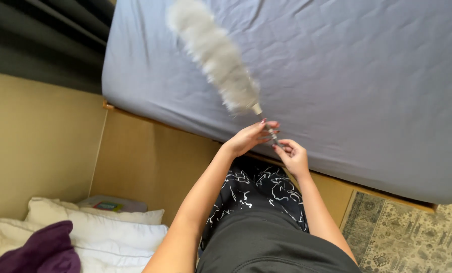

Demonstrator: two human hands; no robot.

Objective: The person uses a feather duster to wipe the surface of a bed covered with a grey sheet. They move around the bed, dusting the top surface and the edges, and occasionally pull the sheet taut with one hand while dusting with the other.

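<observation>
Both my forearms reach forward over the bed's edge. My left hand point(248, 137) and right hand point(292, 156) pinch the duster point(217, 54) handle with closed fingers; its fluffy head slants up-left above the blue mattress point(367, 76).

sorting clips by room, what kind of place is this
Most likely a bedroom: a mattress in a blue-grey fitted sheet fills the view, white pillows are piled on the floor, and a patterned rug lies beside the wooden bed frame.
</observation>
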